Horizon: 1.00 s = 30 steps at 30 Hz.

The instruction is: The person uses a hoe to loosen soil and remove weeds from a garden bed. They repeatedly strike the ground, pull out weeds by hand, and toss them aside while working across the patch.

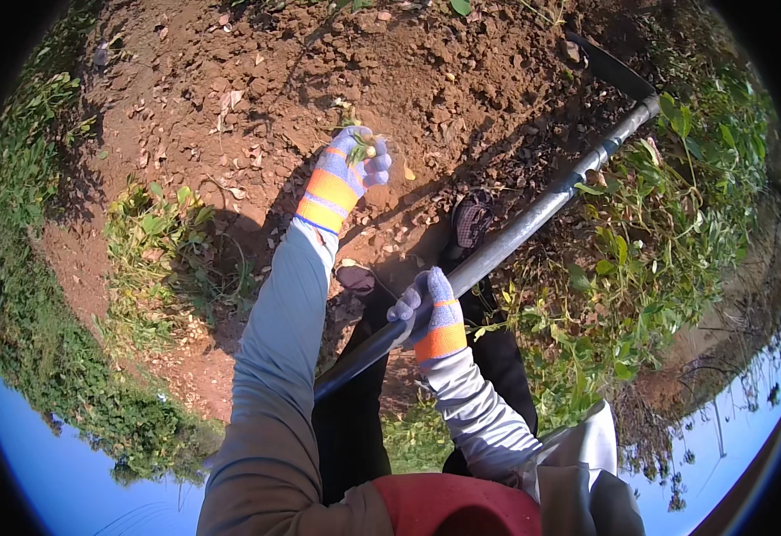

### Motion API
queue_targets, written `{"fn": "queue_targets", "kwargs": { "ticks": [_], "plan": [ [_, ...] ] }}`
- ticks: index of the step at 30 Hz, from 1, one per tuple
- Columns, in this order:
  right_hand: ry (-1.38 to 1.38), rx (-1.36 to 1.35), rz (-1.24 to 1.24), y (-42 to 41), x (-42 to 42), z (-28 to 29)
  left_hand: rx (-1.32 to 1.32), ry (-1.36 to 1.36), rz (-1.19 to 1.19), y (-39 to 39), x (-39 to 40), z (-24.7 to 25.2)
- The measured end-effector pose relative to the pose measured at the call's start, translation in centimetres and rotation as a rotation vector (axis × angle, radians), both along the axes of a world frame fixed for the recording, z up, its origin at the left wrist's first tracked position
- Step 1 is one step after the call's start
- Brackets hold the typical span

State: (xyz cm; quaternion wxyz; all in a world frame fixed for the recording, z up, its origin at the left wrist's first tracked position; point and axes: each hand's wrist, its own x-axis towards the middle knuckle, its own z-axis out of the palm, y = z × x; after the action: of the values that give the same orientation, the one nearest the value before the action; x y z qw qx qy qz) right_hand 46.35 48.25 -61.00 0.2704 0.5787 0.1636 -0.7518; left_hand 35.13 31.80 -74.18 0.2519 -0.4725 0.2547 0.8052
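Observation:
My left hand (345, 175), in a purple knit glove with orange bands, is closed around a small bunch of plant bits (362, 149) with green leaves and a pale, roundish piece. Below it lies broken reddish soil. My right hand (433, 313), gloved alike, grips the thick handle (531, 229) of a hoe. The handle slants from beside my legs up to the right, with dark wrapping on its upper part. At its far end the dark metal hoe blade (613, 69) rests at the soil's edge.
Leafy green plants (658, 268) grow along the right. A heap of uprooted-looking plants (156, 234) lies on the left. My shoes (474, 218) stand on soil strewn with dry leaves, under the slanting handle. Dense greenery (22, 321) borders the far left.

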Motion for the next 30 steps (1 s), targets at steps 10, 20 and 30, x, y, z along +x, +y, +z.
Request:
{"fn": "queue_targets", "kwargs": {
  "ticks": [10, 20, 30],
  "plan": [
    [-0.029, 0.036, 0.046, -0.5, -0.1, 0.2, -0.004, 0.102, 0.135, -4.0, 5.0, 3.0],
    [0.031, -0.056, 0.078, 1.1, 5.5, 3.1, 0.062, 0.008, 0.180, -9.5, 18.8, 18.6],
    [-0.175, 0.146, 0.511, 0.2, 11.7, 14.8, 0.141, 0.067, 0.686, -9.4, 38.4, 24.5]
  ]
}}
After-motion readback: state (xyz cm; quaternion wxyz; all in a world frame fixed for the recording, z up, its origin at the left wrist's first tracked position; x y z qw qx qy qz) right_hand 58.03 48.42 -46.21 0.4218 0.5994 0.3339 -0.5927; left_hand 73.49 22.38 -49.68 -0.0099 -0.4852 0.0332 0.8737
